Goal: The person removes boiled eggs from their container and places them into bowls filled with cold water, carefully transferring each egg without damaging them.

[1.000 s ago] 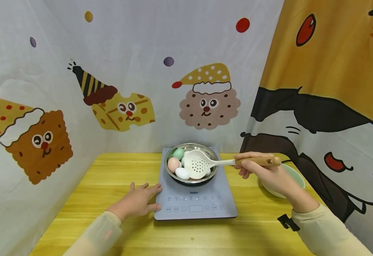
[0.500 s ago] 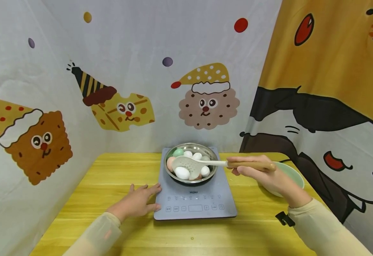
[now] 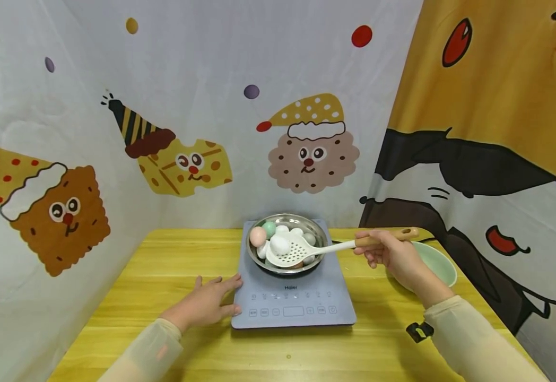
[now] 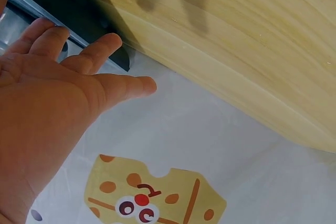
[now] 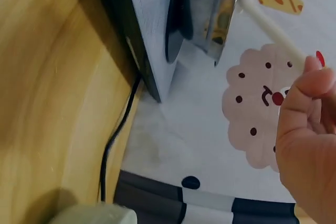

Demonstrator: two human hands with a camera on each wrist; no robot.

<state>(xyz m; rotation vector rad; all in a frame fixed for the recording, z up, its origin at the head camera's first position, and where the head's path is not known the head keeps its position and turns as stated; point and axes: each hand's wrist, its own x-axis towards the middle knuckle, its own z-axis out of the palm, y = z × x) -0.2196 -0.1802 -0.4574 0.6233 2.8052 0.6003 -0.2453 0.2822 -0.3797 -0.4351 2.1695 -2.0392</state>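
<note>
My right hand (image 3: 390, 254) grips the wooden handle of a white slotted spoon (image 3: 301, 250). A white egg (image 3: 280, 245) rests in the spoon's bowl, over the steel pan (image 3: 322, 249). Around it in the pan lie a pinkish egg (image 3: 258, 236), a green egg (image 3: 269, 229) and several pale ones. The pan stands on a grey induction cooktop (image 3: 293, 297). My left hand (image 3: 205, 301) is spread out, its fingertips at the cooktop's left edge. In the right wrist view my right hand (image 5: 310, 124) pinches the handle, most of it cut off by the frame.
A pale green bowl (image 3: 437, 264) stands on the wooden table (image 3: 163, 254) at the right, partly behind my right forearm. A black cord (image 5: 113, 140) runs from the cooktop along the table. Printed curtains (image 3: 240, 48) close off the back and sides.
The spoon has dipped among the eggs at the pan's left, then risen with a white egg in it. My right hand has turned with the handle. My left hand stays in place.
</note>
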